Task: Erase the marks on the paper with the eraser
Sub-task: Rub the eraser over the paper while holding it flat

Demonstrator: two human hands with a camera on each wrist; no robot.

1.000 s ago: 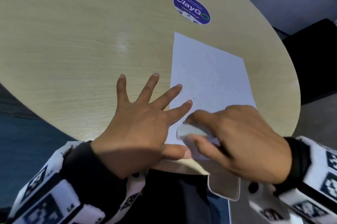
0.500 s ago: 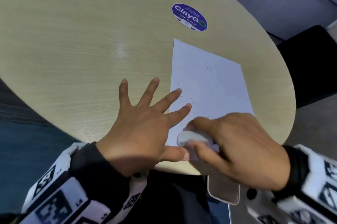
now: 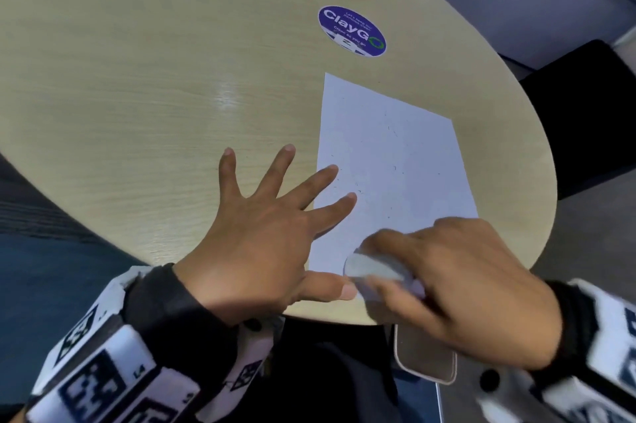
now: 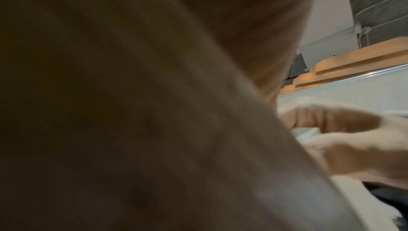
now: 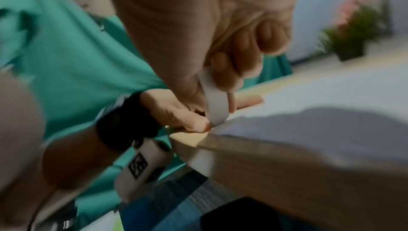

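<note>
A white sheet of paper [image 3: 392,161] with faint small marks lies on the round wooden table [image 3: 137,85] near its front right edge. My left hand [image 3: 275,216] lies flat with fingers spread, two fingertips and the thumb pressing the paper's left edge. My right hand [image 3: 447,285] pinches a white eraser [image 3: 371,267] between thumb and fingers and presses it on the paper's near left corner. In the right wrist view the eraser [image 5: 215,98] stands on the paper [image 5: 309,112] beside my left thumb [image 5: 189,119]. The left wrist view is mostly filled by my palm [image 4: 132,112].
A round purple ClayGo sticker [image 3: 351,31] sits on the table beyond the paper. A potted plant [image 5: 351,35] stands at the table's far edge. A phone [image 3: 425,357] rests on my lap below the table rim. A dark chair [image 3: 585,113] is to the right.
My right hand has slid the eraser a little back and forth at the paper's near left corner. The left hand stays spread in place; my head has tilted slightly.
</note>
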